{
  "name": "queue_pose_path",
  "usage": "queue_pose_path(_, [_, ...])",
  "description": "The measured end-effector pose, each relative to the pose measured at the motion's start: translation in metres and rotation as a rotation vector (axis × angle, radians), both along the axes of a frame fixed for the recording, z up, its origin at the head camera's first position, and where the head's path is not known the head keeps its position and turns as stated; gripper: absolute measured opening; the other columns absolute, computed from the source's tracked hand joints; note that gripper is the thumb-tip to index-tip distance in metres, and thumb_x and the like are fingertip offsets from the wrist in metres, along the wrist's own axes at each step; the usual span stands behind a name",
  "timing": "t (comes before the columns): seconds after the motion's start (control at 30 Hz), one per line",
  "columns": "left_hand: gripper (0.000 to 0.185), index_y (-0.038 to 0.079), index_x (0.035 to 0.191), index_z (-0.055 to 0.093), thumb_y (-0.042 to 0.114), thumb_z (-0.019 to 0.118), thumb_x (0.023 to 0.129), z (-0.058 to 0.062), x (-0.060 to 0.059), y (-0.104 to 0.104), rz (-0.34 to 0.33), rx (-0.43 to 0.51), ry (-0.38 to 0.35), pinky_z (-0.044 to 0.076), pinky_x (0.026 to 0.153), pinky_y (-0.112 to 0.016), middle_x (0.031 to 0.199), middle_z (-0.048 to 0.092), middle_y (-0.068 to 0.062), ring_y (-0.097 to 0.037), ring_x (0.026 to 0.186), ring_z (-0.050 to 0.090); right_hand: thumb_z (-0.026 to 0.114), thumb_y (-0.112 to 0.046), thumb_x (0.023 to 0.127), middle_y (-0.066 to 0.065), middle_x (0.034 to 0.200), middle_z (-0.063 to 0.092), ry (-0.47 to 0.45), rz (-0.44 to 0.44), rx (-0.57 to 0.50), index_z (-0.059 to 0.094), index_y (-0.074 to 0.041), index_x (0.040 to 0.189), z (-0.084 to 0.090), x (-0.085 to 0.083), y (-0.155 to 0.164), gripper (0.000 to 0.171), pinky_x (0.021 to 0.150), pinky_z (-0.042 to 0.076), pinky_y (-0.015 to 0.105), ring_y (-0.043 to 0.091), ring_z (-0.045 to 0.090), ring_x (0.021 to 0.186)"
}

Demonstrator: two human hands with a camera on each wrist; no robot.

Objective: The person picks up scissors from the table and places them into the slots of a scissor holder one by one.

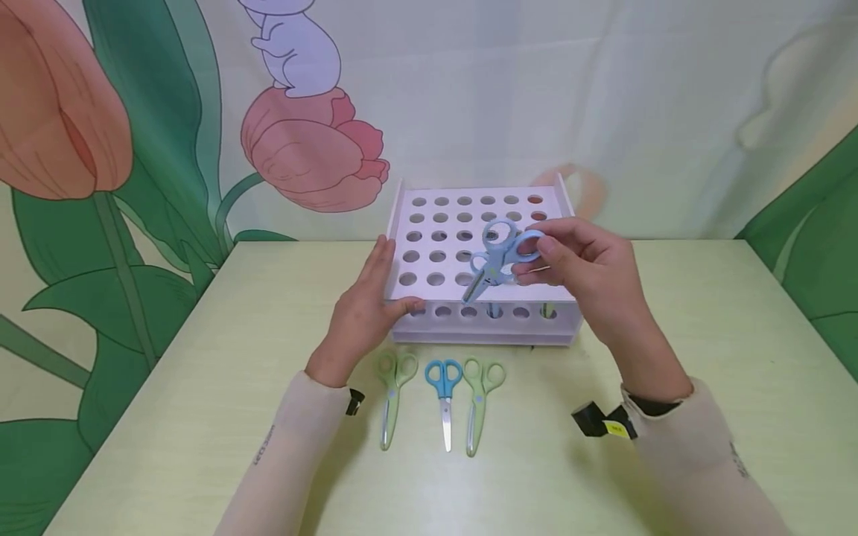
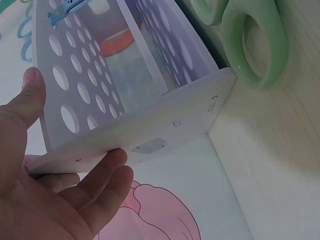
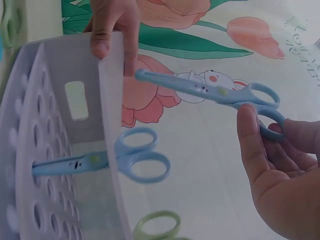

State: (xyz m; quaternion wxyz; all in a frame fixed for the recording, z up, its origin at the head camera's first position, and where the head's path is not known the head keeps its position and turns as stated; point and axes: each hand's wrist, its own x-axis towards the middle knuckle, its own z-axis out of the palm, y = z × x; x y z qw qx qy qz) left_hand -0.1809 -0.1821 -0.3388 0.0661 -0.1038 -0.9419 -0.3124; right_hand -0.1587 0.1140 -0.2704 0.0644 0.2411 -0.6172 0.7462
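A white rack (image 1: 429, 227) with rows of round holes stands at the back of the pale green table (image 1: 201, 417). My right hand (image 1: 536, 260) pinches the handle of light blue scissors (image 1: 492, 272) above the rack, blades slanting down to the left. In the right wrist view those held scissors (image 3: 200, 89) hover clear of the rack wall (image 3: 110, 125). A second pair of blue scissors (image 3: 135, 157) stands in a hole. My left hand (image 1: 392, 286) rests flat against the rack's left wall (image 2: 165, 125), thumb on the front corner.
Three pairs lie in a row before the rack: green scissors (image 1: 392, 394), blue scissors (image 1: 444, 391) and another green pair (image 1: 479, 398). A green handle (image 3: 157, 225) sticks out of the rack. Something orange-red (image 2: 117, 40) shows inside it. A flower-print backdrop stands behind.
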Motion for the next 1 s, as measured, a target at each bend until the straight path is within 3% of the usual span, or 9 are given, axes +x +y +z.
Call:
queue_pose_path(0.33, [0.107, 0.016, 0.164, 0.012, 0.039, 0.080, 0.085, -0.002, 0.000, 0.001, 0.008, -0.002, -0.005, 0.044, 0.101, -0.049, 0.169, 0.005, -0.001, -0.027, 0.149, 0.028, 0.060, 0.008, 0.097, 0.021, 0.099, 0.071, 0.086, -0.057, 0.057, 0.063, 0.017, 0.116, 0.008, -0.016, -0.043, 0.021, 0.073, 0.059, 0.039, 0.028, 0.074, 0.078])
queue_pose_path(0.43, [0.107, 0.016, 0.164, 0.012, 0.039, 0.080, 0.085, -0.001, -0.001, 0.001, 0.010, -0.015, 0.006, 0.045, 0.101, -0.049, 0.169, 0.006, -0.001, -0.027, 0.148, 0.028, 0.060, 0.007, 0.098, 0.024, 0.103, 0.070, 0.084, -0.090, 0.112, 0.063, 0.015, 0.119, 0.006, -0.023, -0.054, 0.022, 0.074, 0.059, 0.037, 0.026, 0.074, 0.080])
queue_pose_path(0.67, [0.106, 0.013, 0.164, 0.013, 0.038, 0.080, 0.086, 0.000, 0.000, 0.002, -0.008, -0.031, 0.032, 0.045, 0.102, -0.048, 0.169, 0.007, -0.004, -0.028, 0.148, 0.029, 0.061, 0.004, 0.099, 0.024, 0.108, 0.071, -0.032, -0.144, 0.236, 0.066, 0.011, 0.122, -0.006, -0.030, -0.071, 0.024, 0.075, 0.058, 0.031, 0.022, 0.074, 0.083])
queue_pose_path(0.87, [0.105, 0.012, 0.163, 0.014, 0.037, 0.080, 0.085, 0.002, 0.000, 0.002, -0.005, -0.043, 0.045, 0.047, 0.099, -0.047, 0.169, 0.009, -0.006, -0.029, 0.147, 0.032, 0.065, 0.000, 0.098, 0.018, 0.105, 0.074, 0.011, -0.186, 0.327, 0.070, 0.006, 0.120, -0.016, -0.033, -0.080, 0.023, 0.071, 0.058, 0.029, 0.029, 0.074, 0.083])
queue_pose_path(1.0, [0.105, 0.011, 0.163, 0.014, 0.036, 0.080, 0.085, 0.000, -0.001, 0.001, 0.002, -0.059, 0.035, 0.048, 0.098, -0.046, 0.169, 0.008, -0.008, -0.029, 0.146, 0.033, 0.068, -0.006, 0.098, 0.014, 0.092, 0.074, 0.026, -0.198, 0.436, 0.072, -0.001, 0.119, -0.023, -0.033, -0.085, 0.023, 0.059, 0.056, 0.027, 0.028, 0.071, 0.068])
